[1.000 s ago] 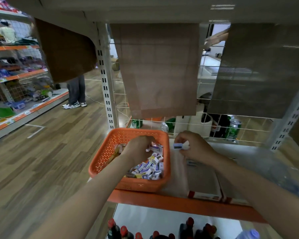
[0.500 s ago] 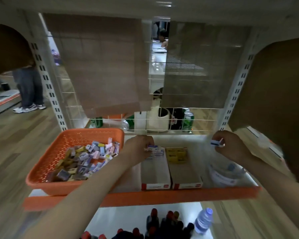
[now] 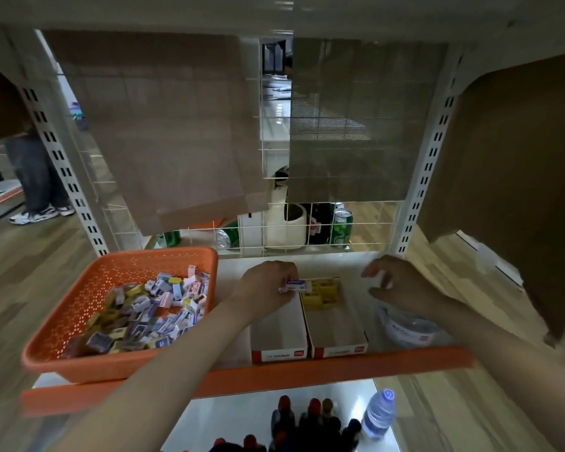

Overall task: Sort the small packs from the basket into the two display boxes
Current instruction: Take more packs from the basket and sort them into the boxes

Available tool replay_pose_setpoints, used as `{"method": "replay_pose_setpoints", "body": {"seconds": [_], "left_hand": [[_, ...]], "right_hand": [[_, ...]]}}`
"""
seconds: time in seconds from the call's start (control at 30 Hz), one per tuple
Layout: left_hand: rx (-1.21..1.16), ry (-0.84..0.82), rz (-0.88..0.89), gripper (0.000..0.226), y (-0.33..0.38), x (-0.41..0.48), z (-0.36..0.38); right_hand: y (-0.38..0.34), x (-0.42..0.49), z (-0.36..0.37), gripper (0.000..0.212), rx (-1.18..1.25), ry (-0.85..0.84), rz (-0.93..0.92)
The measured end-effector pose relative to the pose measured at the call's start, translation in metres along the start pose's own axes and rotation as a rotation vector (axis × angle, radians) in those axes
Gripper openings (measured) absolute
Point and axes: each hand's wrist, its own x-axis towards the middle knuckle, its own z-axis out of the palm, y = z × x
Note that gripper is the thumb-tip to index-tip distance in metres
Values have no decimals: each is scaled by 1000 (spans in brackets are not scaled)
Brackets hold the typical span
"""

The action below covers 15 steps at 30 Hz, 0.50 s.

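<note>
An orange-edged shelf (image 3: 307, 375) carries a basket (image 3: 79, 362) heaped with packs (image 3: 150, 316), left of the fingers, and a left box (image 3: 279, 334) and right box (image 3: 336, 334) beneath them. The left hand (image 3: 265, 285) pinches one pack (image 3: 295, 284) over the left box's far end, beside yellow packs (image 3: 323, 293). The right hand (image 3: 405, 288) curls loosely, right of the boxes; its hold cannot be told.
</note>
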Motion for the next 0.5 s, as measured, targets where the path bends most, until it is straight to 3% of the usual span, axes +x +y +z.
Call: {"method": "replay_pose_setpoints", "body": {"seconds": [0.07,0.17,0.4,0.5], "left_hand": [[-1,18,-26,17,0,-1,0],[-3,56,-64,21,0,-4,0],[-69,143,-176,26,-10,-7,-3],[-109,194,-202,25,-12,-9,-2]], "right_hand": [[-31,6,17,22,108,-4,-48],[-70,16,46,9,234,35,32],[-110,39,77,24,484,29,295],[-122,44,82,15,569,58,338]]}}
